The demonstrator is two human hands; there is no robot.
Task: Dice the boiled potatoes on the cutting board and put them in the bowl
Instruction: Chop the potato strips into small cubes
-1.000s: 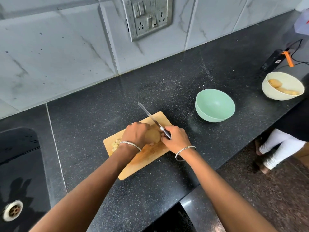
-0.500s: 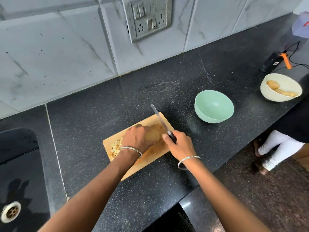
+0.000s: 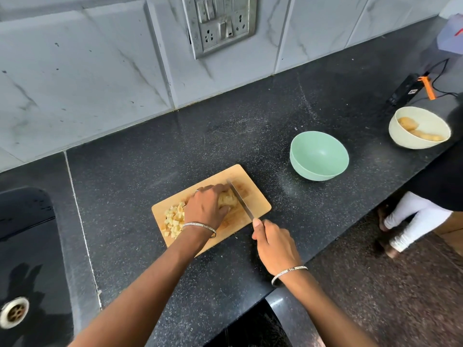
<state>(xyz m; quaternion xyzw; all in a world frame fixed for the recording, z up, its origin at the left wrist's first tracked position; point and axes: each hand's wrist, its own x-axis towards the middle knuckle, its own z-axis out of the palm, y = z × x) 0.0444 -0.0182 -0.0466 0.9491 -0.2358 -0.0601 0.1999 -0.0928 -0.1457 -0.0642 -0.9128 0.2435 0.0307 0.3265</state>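
Wooden cutting board [image 3: 254, 195] lies at an angle on the black speckled counter [image 3: 175, 136], and on it sits the boiled potato [image 3: 228, 199] I am working on. My left hand [image 3: 206, 209] is curled over the potato from the left, fingers arched across its top and thumb at its near side, gripping it against the board. My right hand [image 3: 274, 242] is clenched round the handle of the knife [image 3: 240, 200] – the handle itself is hidden in my fist, with one fingertip lying forward at the base of the blade. The blade runs from near right to far left along the potato's right side, touching it; how deep it sits I cannot tell.

At the left end of the board a heap of small pale potato cubes [image 3: 173, 220] lies just beside my left wrist. Both wrists carry a thin metal bangle.

To the right of the board and a little farther back stands the green bowl [image 3: 308, 171], apart from the board, with nothing showing inside. Well off to the far right a cream bowl [image 3: 400, 139] holds two whole potatoes [image 3: 408, 123]. Behind it lies a black device with an orange clip [image 3: 403, 92] – its cables trail off to the right.

A black sink [image 3: 25, 246] is set into the counter on the left, and a switch plate [image 3: 220, 23] is fixed to the grey marbled wall tiles.
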